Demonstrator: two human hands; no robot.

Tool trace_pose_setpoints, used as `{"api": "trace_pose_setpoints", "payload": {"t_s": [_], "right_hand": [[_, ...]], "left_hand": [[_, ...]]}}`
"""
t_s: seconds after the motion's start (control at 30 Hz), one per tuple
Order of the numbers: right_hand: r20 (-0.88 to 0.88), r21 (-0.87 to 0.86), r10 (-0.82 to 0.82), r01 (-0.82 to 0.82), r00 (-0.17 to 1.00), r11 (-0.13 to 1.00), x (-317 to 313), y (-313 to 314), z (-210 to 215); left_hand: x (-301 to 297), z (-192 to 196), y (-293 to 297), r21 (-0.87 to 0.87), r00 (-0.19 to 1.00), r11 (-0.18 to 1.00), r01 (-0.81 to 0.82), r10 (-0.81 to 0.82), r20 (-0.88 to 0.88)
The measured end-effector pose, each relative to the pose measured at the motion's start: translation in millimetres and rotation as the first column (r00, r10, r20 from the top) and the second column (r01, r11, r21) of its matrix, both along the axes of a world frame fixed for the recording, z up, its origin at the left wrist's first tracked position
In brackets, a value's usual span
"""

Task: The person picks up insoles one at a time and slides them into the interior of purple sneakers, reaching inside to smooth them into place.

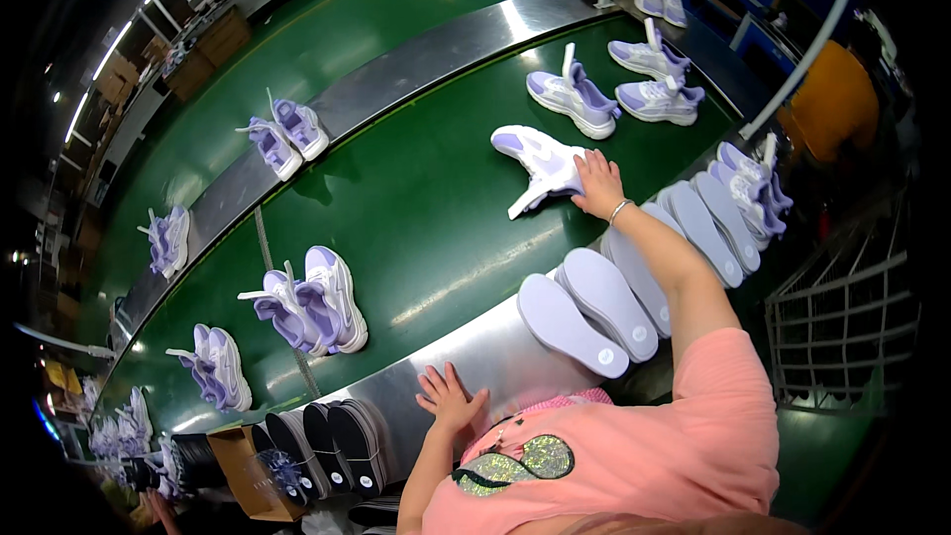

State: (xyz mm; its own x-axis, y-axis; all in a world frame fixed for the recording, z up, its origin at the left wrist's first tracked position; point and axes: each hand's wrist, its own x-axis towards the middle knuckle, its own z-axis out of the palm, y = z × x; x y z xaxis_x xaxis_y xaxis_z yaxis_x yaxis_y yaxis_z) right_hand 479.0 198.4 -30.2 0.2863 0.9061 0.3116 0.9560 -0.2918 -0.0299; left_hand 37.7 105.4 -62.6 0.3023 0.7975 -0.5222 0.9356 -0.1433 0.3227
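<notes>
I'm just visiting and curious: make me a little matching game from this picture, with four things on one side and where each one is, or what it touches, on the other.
Things:
1. right hand
2. left hand
3. pale insoles
4. dark soles

Places:
A. overlapping in a row along the steel edge, by the right arm
B. flat on the bare steel edge, fingers spread
C. standing in a row at the lower left, beside a cardboard box
D. on a white and lilac shoe lying on the green belt

Pairs: 1-D, 2-B, 3-A, 4-C
</notes>
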Motion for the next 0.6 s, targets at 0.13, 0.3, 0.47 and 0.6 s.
{"api": "trace_pose_setpoints", "payload": {"t_s": [0.13,0.3,0.47,0.6], "right_hand": [[0.014,-0.364,-0.050,0.052,0.999,0.930,-8.9,69.3,26.4],[0.217,-0.167,-0.035,0.073,0.975,0.983,79.7,106.9,0.3],[0.124,-0.181,0.043,-0.020,0.991,0.983,108.0,133.4,-5.7],[0.046,-0.192,0.141,-0.130,0.989,0.973,104.6,165.4,-11.5]], "left_hand": [[-5.1,-10.3,-5.2,-0.002,0.999,0.999,-0.043,0.043,-0.014],[2.9,-18.6,-7.5,-0.066,1.000,0.998,-0.006,0.004,-0.030],[11.1,-15.7,-21.7,-0.082,0.992,0.991,-0.103,0.109,0.071],[16.4,-23.3,-36.9,-0.011,0.978,0.994,-0.109,0.110,0.177]]}}
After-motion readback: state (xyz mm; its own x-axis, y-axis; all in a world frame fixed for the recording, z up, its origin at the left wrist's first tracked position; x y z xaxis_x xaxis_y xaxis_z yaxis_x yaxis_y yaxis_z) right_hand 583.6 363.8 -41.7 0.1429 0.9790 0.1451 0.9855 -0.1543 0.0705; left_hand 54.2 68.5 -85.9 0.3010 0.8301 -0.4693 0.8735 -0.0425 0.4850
